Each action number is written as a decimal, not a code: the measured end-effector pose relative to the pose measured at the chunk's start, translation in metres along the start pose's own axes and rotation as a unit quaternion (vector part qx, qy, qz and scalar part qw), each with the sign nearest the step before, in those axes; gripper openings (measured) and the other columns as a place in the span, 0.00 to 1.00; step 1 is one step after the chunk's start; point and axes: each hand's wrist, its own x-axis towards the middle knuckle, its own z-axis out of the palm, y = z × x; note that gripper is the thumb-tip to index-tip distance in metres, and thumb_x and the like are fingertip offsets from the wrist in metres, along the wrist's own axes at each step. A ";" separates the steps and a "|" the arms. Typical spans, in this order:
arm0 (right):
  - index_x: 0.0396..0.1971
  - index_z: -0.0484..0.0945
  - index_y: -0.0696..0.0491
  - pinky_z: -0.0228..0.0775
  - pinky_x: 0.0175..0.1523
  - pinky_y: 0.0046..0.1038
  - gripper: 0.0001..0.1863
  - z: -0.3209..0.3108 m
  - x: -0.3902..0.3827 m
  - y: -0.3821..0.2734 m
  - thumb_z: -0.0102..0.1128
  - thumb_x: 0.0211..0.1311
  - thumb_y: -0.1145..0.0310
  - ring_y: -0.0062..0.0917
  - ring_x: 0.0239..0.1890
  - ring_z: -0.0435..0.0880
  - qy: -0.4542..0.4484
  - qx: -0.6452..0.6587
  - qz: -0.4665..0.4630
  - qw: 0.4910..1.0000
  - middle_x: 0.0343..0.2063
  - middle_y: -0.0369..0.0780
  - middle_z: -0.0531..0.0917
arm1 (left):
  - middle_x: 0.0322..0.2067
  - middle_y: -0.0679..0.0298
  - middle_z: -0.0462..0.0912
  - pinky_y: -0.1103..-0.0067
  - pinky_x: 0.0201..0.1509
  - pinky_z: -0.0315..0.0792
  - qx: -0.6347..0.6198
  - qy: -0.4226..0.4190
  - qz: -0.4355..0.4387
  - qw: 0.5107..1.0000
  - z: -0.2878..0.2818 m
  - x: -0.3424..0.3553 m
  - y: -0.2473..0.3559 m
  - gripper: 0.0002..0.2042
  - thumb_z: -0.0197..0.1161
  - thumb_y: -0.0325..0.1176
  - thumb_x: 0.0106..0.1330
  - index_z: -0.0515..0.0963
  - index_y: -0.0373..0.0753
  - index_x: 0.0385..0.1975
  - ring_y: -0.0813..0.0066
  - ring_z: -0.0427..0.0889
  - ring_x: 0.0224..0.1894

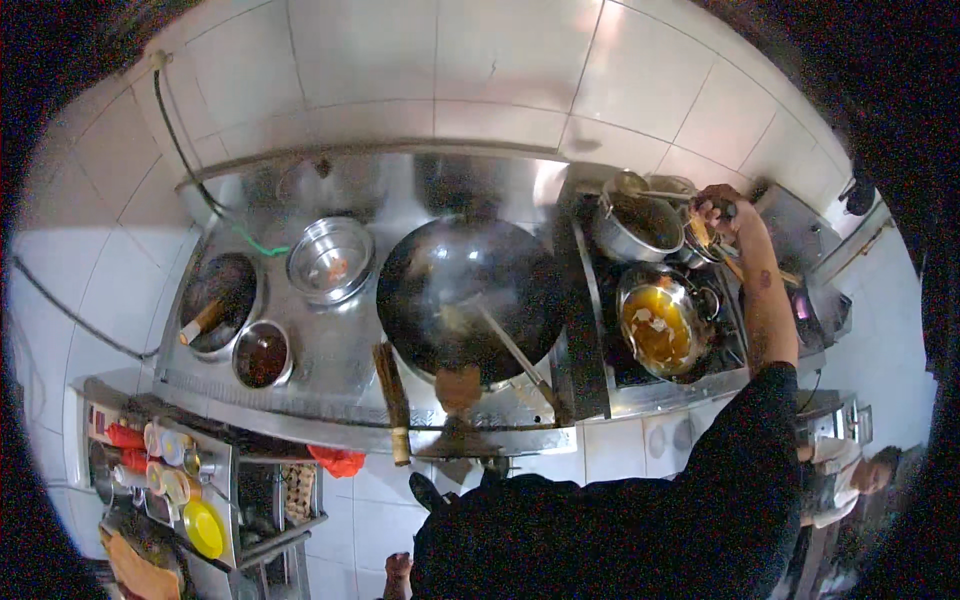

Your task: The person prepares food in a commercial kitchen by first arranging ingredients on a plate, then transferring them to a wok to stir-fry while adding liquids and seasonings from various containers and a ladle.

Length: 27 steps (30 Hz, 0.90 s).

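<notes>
My right hand [724,212] is stretched out over the far right of the stove, its fingers closed round the handle of a ladle [632,182]. The ladle's bowl is at the far rim of a deep steel pot [612,232] with dark liquid in it. Just under the hand are wooden handles [702,236], partly hidden. Nearer me stands a two-handled pan of yellow-orange oil [655,325] with pale bits on it. Low beside my body hangs my left hand [398,566], fingers curled and nothing visible in them.
A large black wok [440,260] sits mid-stove, a long-handled tool [515,345] resting in it. A bamboo brush [391,395] lies over the front edge. Leftward are steel bowls [330,258], a dark sauce pot [263,358] and a condiment shelf [205,450]. Another person [850,480] is at lower right.
</notes>
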 end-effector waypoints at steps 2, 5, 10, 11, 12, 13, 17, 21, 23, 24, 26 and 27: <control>0.41 0.72 0.68 0.67 0.15 0.14 0.17 0.054 -0.018 -0.008 0.47 0.68 0.66 0.20 0.22 0.78 -0.014 0.086 0.063 0.994 0.31 0.50 0.81 | 0.29 0.59 0.75 0.63 0.39 0.75 0.113 0.002 0.007 0.994 -0.003 0.005 0.009 0.10 0.54 0.38 0.68 0.80 0.41 0.39 0.62 0.75 0.28; 0.47 0.67 0.69 0.67 0.14 0.14 0.20 0.078 -0.048 0.004 0.47 0.67 0.65 0.20 0.20 0.76 -0.011 0.204 0.100 0.974 0.39 0.53 0.79 | 0.30 0.59 0.77 0.65 0.38 0.75 0.344 -0.035 0.049 0.937 -0.005 0.019 0.018 0.10 0.54 0.38 0.67 0.80 0.42 0.37 0.62 0.78 0.28; 0.44 0.69 0.66 0.62 0.11 0.11 0.15 0.139 -0.063 0.027 0.50 0.68 0.68 0.15 0.19 0.74 -0.044 0.176 0.121 0.976 0.37 0.50 0.79 | 0.32 0.59 0.75 0.66 0.39 0.72 0.752 -0.098 0.025 0.651 -0.002 0.026 0.031 0.11 0.57 0.43 0.60 0.77 0.43 0.33 0.58 0.77 0.36; 0.44 0.69 0.65 0.61 0.11 0.11 0.14 0.143 -0.065 0.038 0.51 0.68 0.68 0.14 0.18 0.73 -0.064 0.210 0.170 0.961 0.35 0.49 0.80 | 0.32 0.59 0.75 0.66 0.39 0.72 0.756 -0.098 0.020 0.647 -0.008 0.023 0.033 0.11 0.57 0.43 0.60 0.77 0.43 0.33 0.58 0.77 0.36; 0.43 0.66 0.65 0.62 0.08 0.13 0.13 0.161 -0.073 0.043 0.49 0.68 0.69 0.13 0.16 0.70 -0.037 0.133 0.134 0.981 0.34 0.44 0.77 | 0.31 0.60 0.74 0.67 0.39 0.71 0.652 -0.089 0.002 0.753 -0.009 0.023 0.034 0.12 0.56 0.44 0.61 0.77 0.43 0.33 0.60 0.75 0.35; 0.43 0.66 0.65 0.62 0.08 0.13 0.13 0.184 -0.064 0.047 0.49 0.68 0.69 0.13 0.16 0.70 -0.054 0.127 0.134 0.981 0.34 0.44 0.77 | 0.30 0.61 0.72 0.68 0.39 0.70 0.524 -0.061 -0.015 0.849 -0.015 0.016 0.029 0.13 0.56 0.45 0.61 0.77 0.42 0.33 0.62 0.73 0.35; 0.41 0.69 0.62 0.59 0.09 0.12 0.10 0.208 -0.070 0.089 0.50 0.68 0.69 0.13 0.15 0.71 -0.117 0.149 0.199 0.961 0.31 0.44 0.80 | 0.28 0.64 0.67 0.74 0.37 0.66 -0.033 0.002 -0.081 0.996 -0.022 0.014 0.038 0.16 0.54 0.49 0.62 0.75 0.41 0.34 0.69 0.67 0.34; 0.39 0.70 0.62 0.63 0.10 0.15 0.11 0.225 -0.070 0.115 0.51 0.67 0.68 0.16 0.16 0.73 -0.129 0.156 0.248 0.947 0.32 0.45 0.81 | 0.28 0.65 0.72 0.74 0.34 0.67 -0.075 -0.022 -0.051 0.996 -0.033 0.015 0.032 0.17 0.56 0.49 0.62 0.77 0.40 0.36 0.68 0.70 0.35; 0.38 0.71 0.63 0.64 0.10 0.14 0.12 0.238 -0.074 0.123 0.52 0.67 0.67 0.16 0.16 0.73 -0.117 0.123 0.275 0.946 0.31 0.45 0.81 | 0.28 0.66 0.75 0.73 0.33 0.67 -0.104 -0.038 -0.032 0.993 -0.037 0.016 0.027 0.17 0.58 0.48 0.62 0.78 0.39 0.37 0.67 0.71 0.35; 0.38 0.72 0.62 0.63 0.10 0.16 0.12 0.237 -0.076 0.128 0.53 0.66 0.67 0.17 0.16 0.74 -0.088 0.114 0.284 0.948 0.30 0.45 0.81 | 0.28 0.66 0.75 0.73 0.33 0.67 -0.107 -0.045 -0.025 0.993 -0.037 0.017 0.028 0.17 0.57 0.48 0.62 0.78 0.39 0.37 0.67 0.71 0.35; 0.38 0.72 0.61 0.62 0.11 0.17 0.11 0.239 -0.085 0.137 0.53 0.66 0.67 0.18 0.16 0.74 -0.076 0.053 0.255 0.963 0.30 0.45 0.81 | 0.30 0.65 0.76 0.72 0.34 0.67 -0.113 -0.054 -0.023 0.992 -0.038 0.016 0.029 0.17 0.57 0.48 0.63 0.78 0.40 0.37 0.65 0.71 0.35; 0.38 0.73 0.60 0.61 0.12 0.17 0.10 0.241 -0.086 0.138 0.53 0.65 0.67 0.19 0.16 0.74 -0.065 -0.010 0.224 0.972 0.30 0.45 0.82 | 0.31 0.65 0.76 0.71 0.35 0.67 -0.115 -0.056 -0.024 0.991 -0.038 0.017 0.027 0.17 0.57 0.48 0.63 0.78 0.40 0.37 0.65 0.71 0.35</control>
